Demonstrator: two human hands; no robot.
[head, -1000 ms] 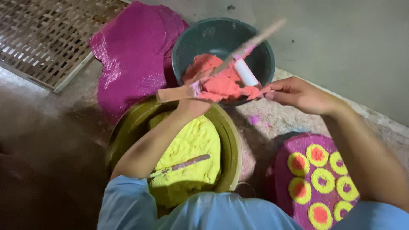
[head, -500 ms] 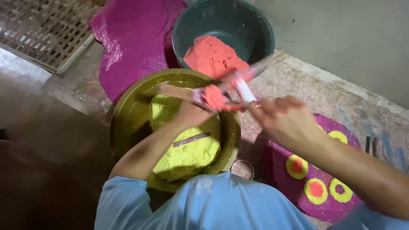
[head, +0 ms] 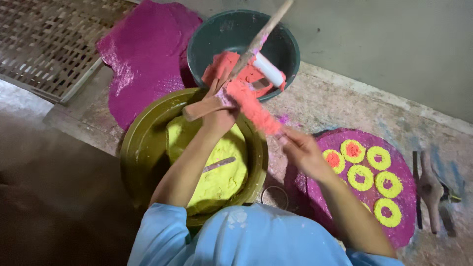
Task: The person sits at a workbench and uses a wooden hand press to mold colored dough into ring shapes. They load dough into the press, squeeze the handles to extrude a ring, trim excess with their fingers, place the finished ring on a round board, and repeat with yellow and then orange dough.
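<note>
My left hand (head: pixel 221 117) grips a wooden tool (head: pixel 199 107) with a long stick handle and a white roller (head: pixel 268 70). The tool is held above the rim of the olive bowl (head: pixel 143 148). A ridge of orange-red powder (head: pixel 253 108) lies along the tool. My right hand (head: pixel 301 151) touches the lower end of that ridge with its fingertips, just left of the magenta disc (head: pixel 401 216). The disc bears several yellow powder rings (head: pixel 379 157), two with orange centres. Behind the tool, a dark green bowl (head: pixel 236 29) holds more orange powder.
The olive bowl holds yellow powder (head: pixel 219 184) and a thin metal blade (head: pixel 219 164). A heap of magenta powder (head: pixel 148 54) lies on the floor, beside a woven mat (head: pixel 44 39). A small metal ring (head: pixel 275 197) and a wooden implement (head: pixel 431 189) lie nearby.
The tool left the green bowl loaded with orange powder and now hangs over the olive bowl's rim. My right hand slid down to the powder's lower end, nearer the magenta disc.
</note>
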